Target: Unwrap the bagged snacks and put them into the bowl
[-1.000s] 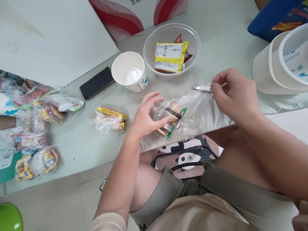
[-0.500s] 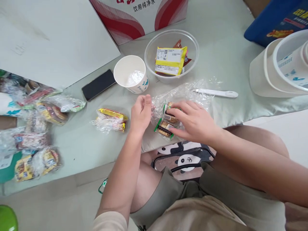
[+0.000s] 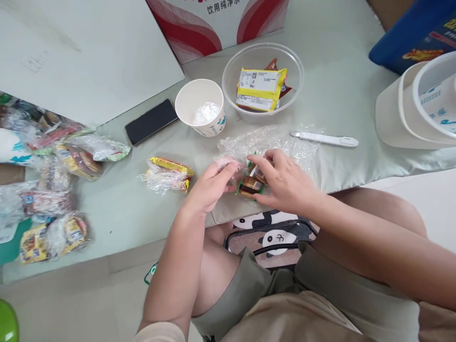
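Note:
My right hand [image 3: 288,183] spans two small wrapped biscuit packets [image 3: 252,184] with green edges, its fingertips at their far side and its thumb at the near side. The packets lie together at the table's front. To their left is my left hand [image 3: 212,185], thumb and fingers apart, beside a pinkish bit of clear film. Crumpled clear plastic wrap [image 3: 270,137] spreads behind both hands. On its right end rests a white utility knife [image 3: 326,138]. Left of my left hand lies a yellow-red snack bundle [image 3: 167,173] in clear wrap.
Behind stand a paper cup [image 3: 185,121] with film inside and a clear plastic bowl [image 3: 299,90] holding snack packets. A phone [image 3: 151,121] lies left of the cup. Several wrapped snacks [image 3: 76,164] cover the far left. White buckets [image 3: 390,111] are at right, boxes [image 3: 117,57] at the back.
My left hand has turned from upright to palm-in, with its fingers reaching toward the packets. The packets have tipped and been pushed closer together under my right hand. The view has shifted slightly.

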